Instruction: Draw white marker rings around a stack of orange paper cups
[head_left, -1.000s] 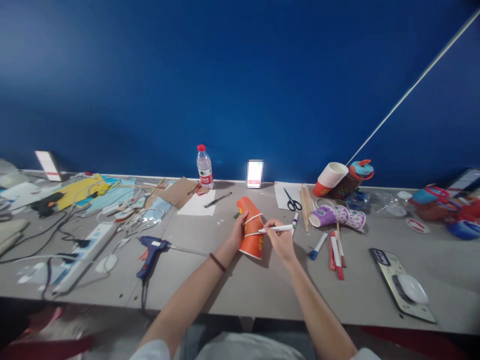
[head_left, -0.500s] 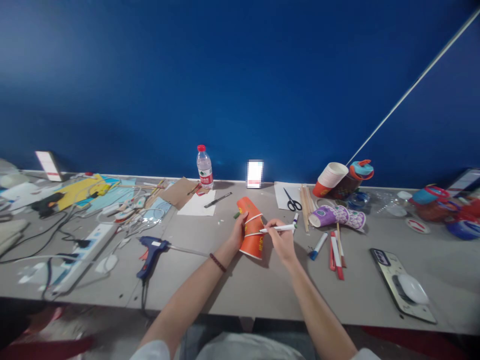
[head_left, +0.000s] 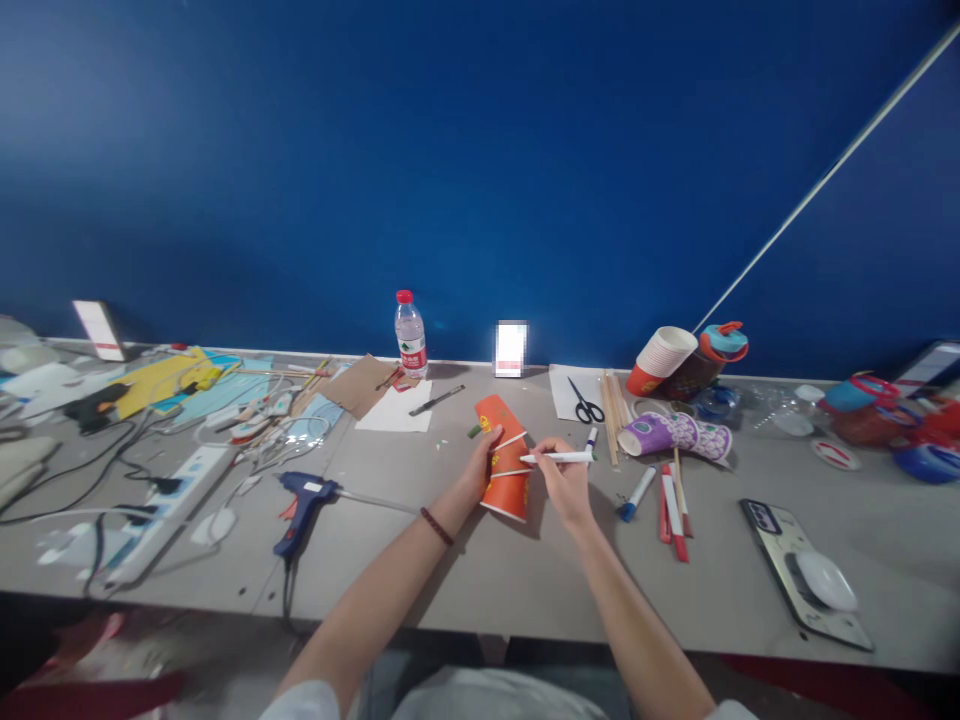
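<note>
In the middle of the frame, the left hand (head_left: pixel 480 470) held the orange cups (head_left: pixel 504 458). The right hand (head_left: pixel 564 482) gripped a white pen (head_left: pixel 556 457) touching them.

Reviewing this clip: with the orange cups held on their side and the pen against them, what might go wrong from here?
1. The orange paper cups lie on their side under only the left hand; being round, they may roll and skew the mark.
2. The pen in the right hand presses a thin wall, which might dent.
3. Loose markers by the right forearm could be knocked off the table.
</note>
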